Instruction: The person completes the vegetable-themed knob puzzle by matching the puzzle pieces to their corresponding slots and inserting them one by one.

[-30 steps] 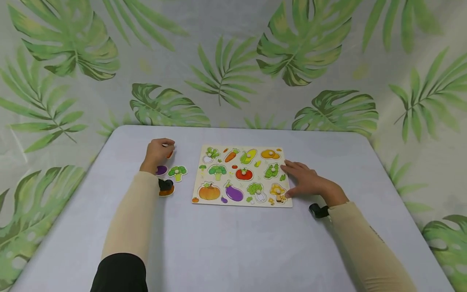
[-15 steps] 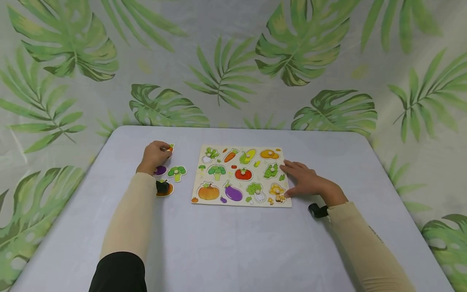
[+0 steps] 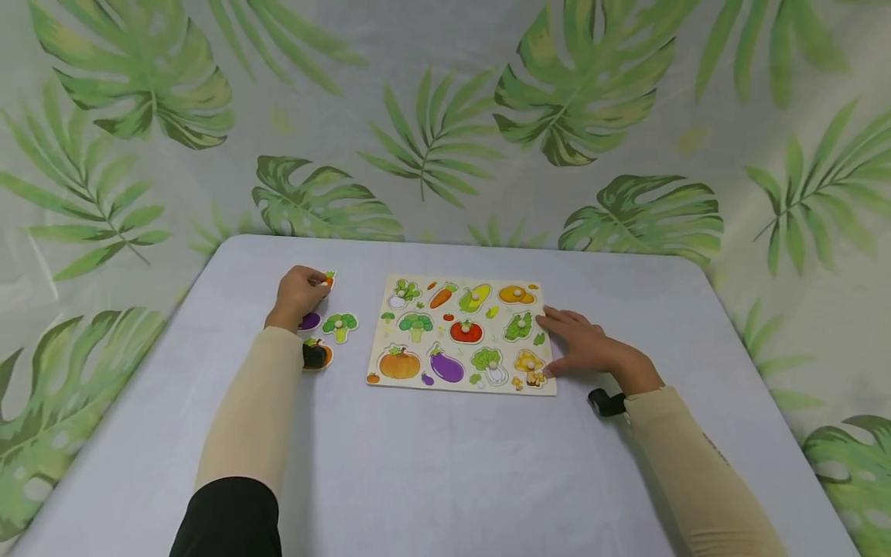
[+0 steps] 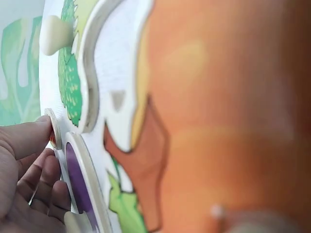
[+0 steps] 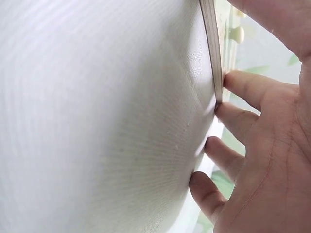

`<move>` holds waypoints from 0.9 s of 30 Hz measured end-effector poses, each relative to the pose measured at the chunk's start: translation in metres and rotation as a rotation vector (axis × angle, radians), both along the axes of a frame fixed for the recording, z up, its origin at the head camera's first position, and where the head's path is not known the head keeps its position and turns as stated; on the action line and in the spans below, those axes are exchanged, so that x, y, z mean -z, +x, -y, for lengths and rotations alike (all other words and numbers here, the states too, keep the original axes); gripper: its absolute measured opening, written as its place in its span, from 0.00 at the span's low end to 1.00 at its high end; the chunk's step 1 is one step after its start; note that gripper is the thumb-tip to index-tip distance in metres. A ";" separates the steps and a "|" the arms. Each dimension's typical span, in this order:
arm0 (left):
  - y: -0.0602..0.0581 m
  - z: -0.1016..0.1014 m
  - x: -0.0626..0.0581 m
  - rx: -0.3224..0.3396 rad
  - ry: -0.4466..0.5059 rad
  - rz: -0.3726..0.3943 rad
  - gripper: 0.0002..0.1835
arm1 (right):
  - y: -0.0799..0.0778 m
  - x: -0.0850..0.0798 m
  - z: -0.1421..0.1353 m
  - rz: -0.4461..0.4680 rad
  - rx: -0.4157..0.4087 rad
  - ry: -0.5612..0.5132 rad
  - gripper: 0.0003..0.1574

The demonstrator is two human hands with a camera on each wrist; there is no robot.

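Observation:
At the far left of the table, my left hand [image 3: 298, 296] pinches a small carrot puzzle piece [image 3: 330, 279], its green top poking out past the fingertips. In the left wrist view, the thumb presses on the rim of that carrot piece [image 4: 54, 128]. Close by lie an eggplant piece [image 3: 311, 321], partly under the wrist, and a knobbed broccoli piece [image 3: 340, 327]. A pumpkin piece [image 3: 327, 356] is partly hidden by the wrist camera. My right hand [image 3: 585, 343] spreads its fingers along the right edge of the wooden vegetable puzzle board [image 3: 379, 340], holding nothing.
Knobbed pieces such as the tomato [image 3: 465, 332] and corn [image 3: 476, 298] sit in the board. Its carrot [image 3: 442, 296], broccoli, pumpkin and eggplant pictures show no knobs. A white cloth [image 3: 445, 472] covers the table, and a leaf-print curtain [image 3: 431, 147] hangs behind.
My left hand has shifted slightly on the carrot piece, whose green top now shows beyond the fingers. My right hand stays at the board's edge.

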State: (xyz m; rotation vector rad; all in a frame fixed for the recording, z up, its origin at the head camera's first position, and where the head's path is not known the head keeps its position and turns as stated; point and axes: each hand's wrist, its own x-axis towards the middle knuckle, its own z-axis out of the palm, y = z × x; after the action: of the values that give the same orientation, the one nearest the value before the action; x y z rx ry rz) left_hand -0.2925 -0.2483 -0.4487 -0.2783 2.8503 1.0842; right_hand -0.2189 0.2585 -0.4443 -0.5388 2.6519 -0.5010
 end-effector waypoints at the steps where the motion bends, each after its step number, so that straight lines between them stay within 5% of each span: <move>1: 0.001 0.000 0.000 -0.002 0.002 0.000 0.21 | 0.001 0.000 0.000 0.002 0.001 -0.001 0.64; 8: 0.006 0.001 -0.001 -0.023 -0.010 -0.035 0.20 | 0.002 0.000 0.002 -0.005 -0.001 -0.001 0.63; 20: 0.003 -0.009 -0.012 -0.073 -0.111 0.022 0.20 | 0.000 0.002 -0.002 -0.007 0.006 0.005 0.64; 27: 0.004 -0.009 -0.009 -0.104 -0.080 -0.007 0.19 | 0.000 0.002 -0.001 -0.011 0.006 0.004 0.64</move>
State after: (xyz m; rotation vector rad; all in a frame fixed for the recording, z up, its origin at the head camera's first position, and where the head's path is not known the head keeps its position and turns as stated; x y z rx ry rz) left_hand -0.2884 -0.2397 -0.4399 -0.4330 2.9187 0.9908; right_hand -0.2191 0.2595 -0.4459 -0.5339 2.6657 -0.4951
